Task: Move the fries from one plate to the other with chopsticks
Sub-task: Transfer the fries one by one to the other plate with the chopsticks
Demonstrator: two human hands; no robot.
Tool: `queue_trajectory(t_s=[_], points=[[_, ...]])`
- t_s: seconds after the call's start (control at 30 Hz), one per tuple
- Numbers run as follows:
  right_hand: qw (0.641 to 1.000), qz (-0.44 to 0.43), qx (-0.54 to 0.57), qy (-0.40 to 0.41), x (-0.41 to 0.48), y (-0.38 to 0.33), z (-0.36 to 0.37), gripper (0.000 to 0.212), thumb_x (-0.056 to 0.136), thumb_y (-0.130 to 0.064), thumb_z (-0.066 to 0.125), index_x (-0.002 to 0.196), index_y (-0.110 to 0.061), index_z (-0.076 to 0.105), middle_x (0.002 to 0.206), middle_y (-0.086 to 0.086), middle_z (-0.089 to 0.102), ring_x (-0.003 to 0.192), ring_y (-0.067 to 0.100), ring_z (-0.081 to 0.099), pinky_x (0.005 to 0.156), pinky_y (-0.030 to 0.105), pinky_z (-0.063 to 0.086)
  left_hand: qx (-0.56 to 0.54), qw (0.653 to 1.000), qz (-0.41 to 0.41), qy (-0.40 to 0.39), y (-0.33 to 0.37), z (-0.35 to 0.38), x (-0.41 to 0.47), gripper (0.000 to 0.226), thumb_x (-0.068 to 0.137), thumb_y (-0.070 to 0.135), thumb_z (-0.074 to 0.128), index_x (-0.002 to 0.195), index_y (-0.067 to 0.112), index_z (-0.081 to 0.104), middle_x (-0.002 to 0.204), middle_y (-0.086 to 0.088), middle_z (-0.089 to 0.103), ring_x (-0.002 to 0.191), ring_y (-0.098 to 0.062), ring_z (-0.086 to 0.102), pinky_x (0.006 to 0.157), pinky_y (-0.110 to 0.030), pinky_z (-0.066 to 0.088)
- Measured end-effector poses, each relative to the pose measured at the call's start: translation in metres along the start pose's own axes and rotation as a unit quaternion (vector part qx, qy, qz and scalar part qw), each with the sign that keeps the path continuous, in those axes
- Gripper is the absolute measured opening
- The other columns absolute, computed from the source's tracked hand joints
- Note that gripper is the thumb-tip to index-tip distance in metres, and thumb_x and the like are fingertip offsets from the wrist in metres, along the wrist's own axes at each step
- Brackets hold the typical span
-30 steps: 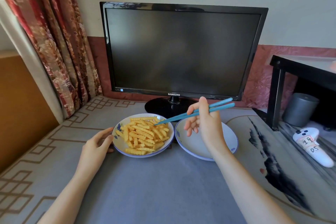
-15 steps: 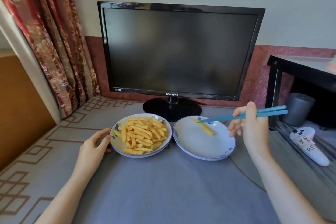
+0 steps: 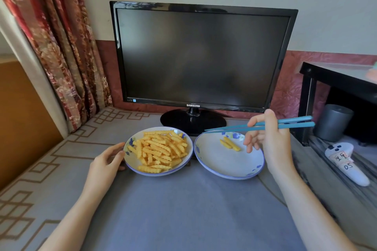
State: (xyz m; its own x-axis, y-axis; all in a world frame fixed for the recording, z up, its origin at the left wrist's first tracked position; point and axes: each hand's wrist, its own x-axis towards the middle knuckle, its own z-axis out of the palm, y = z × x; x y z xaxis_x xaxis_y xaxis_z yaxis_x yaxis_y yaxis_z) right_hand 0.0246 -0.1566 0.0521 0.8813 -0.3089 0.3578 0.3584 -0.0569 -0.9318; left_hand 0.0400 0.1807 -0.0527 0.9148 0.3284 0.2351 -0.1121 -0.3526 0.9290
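Two white plates with blue flowers sit side by side on the grey table. The left plate [image 3: 130, 166] carries a heap of crinkle-cut fries [image 3: 159, 151]. On the right plate [image 3: 224, 165] lie two fries [image 3: 230, 144] near its far side. My right hand [image 3: 269, 138] grips a pair of blue chopsticks [image 3: 259, 126] above the right plate; their tips point left over the plate's far rim and carry nothing. My left hand [image 3: 106, 161] rests against the left plate's near-left rim, thumb on the edge.
A black Samsung monitor [image 3: 200, 57] stands right behind the plates on its round base [image 3: 192, 121]. A red flowered curtain [image 3: 53, 36] hangs at the left. At the right are a black shelf [image 3: 338, 79], a grey cylinder [image 3: 332, 122] and a white controller [image 3: 344, 161].
My right hand carried a fry from the left plate to the right plate and dropped it there. It now drifts back left with the chopsticks bare. The left hand stayed on the plate.
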Motion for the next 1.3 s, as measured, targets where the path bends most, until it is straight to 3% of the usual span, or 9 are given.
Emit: queue_trajectory(t_s=[0.3,0.47,0.8,0.97,1.13,1.3], points=[[0.995,0.021,0.004,-0.1,-0.009,0.005,0.051,0.05,0.103,-0.032,0.029,0.068,-0.007,0.054,0.045,0.016,0.055,0.033,0.025,0.046,0.038,0.021,0.031,0.011,1.0,-0.006,0.006,0.001,0.0,0.0,0.024,0.096,0.019,0.051,0.115,0.024,0.064,0.1,0.001,0.068,0.072,-0.016,0.067,0.053,0.0,0.044],[0.994,0.032,-0.006,-0.105,-0.009,0.011,0.056,0.05,0.103,-0.032,0.029,0.068,-0.006,0.054,0.046,0.017,0.055,0.035,0.026,0.046,0.039,0.021,0.031,0.009,1.0,-0.009,0.005,0.003,0.0,-0.002,0.023,0.096,0.017,0.05,0.114,0.022,0.065,0.095,0.009,0.066,0.073,-0.016,0.067,0.054,0.0,0.045],[0.999,0.023,0.009,-0.042,-0.011,0.004,0.042,0.05,0.102,-0.032,0.03,0.065,-0.008,0.052,0.043,0.015,0.054,0.035,0.025,0.044,0.039,0.022,0.032,0.012,1.0,-0.013,-0.002,0.004,-0.001,-0.003,0.023,0.095,0.014,0.051,0.108,0.029,0.062,0.093,0.012,0.067,0.072,-0.016,0.067,0.054,0.001,0.043],[0.999,-0.012,-0.017,0.031,-0.001,0.003,0.002,0.049,0.101,-0.033,0.031,0.064,-0.009,0.051,0.04,0.012,0.053,0.032,0.023,0.045,0.038,0.021,0.029,0.012,1.0,-0.011,-0.004,0.007,0.0,-0.004,0.022,0.095,0.015,0.051,0.108,0.029,0.061,0.092,0.016,0.065,0.072,-0.017,0.067,0.053,0.001,0.043],[0.993,-0.02,-0.066,0.094,0.008,0.019,-0.038,0.05,0.103,-0.033,0.028,0.067,-0.007,0.051,0.038,0.01,0.054,0.029,0.019,0.044,0.035,0.019,0.029,0.008,1.0,-0.009,-0.004,0.008,0.0,-0.005,0.022,0.095,0.014,0.051,0.107,0.029,0.061,0.093,0.013,0.066,0.073,-0.016,0.066,0.053,0.001,0.043],[0.991,-0.007,-0.095,0.097,0.011,0.035,-0.051,0.049,0.102,-0.033,0.029,0.071,-0.003,0.052,0.04,0.012,0.055,0.03,0.021,0.045,0.036,0.018,0.032,0.018,1.0,-0.015,-0.001,0.005,-0.001,-0.003,0.022,0.095,0.017,0.052,0.112,0.028,0.062,0.097,0.005,0.067,0.071,-0.016,0.067,0.054,-0.002,0.045]])
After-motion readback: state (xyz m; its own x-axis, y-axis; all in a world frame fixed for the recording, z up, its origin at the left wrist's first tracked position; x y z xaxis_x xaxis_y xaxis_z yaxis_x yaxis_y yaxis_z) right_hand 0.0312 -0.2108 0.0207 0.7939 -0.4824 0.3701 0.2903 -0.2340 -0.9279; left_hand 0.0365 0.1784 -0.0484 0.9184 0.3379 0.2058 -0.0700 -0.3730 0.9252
